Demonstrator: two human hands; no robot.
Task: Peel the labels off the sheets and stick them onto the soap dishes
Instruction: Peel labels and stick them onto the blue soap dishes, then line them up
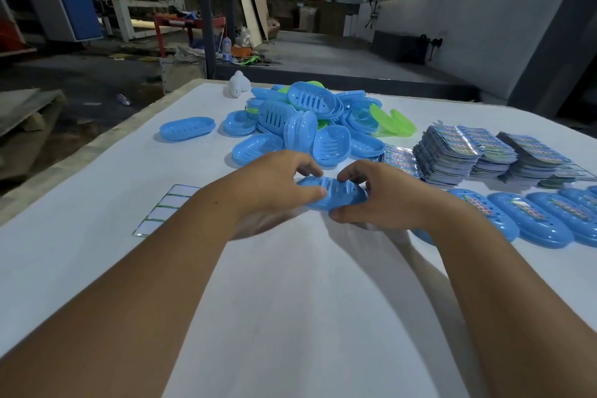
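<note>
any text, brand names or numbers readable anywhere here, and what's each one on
No text can be read in this view.
Stacked label sheets: colourful print, too small and blurred to read.
Labels on the finished blue soap dishes: same print, unreadable.
Peeled backing sheet: blank white panels, no writing.
Blue soap dish held by the left hand and right hand: no marking visible.
Plastic bottle on the floor: label too small to read.

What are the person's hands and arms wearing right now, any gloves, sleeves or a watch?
Nothing shows on them. The left hand and right hand are bare, with no gloves or rings visible. Both forearms are uncovered up to the frame's lower edge: no sleeves, wristbands or watch in view.
</note>
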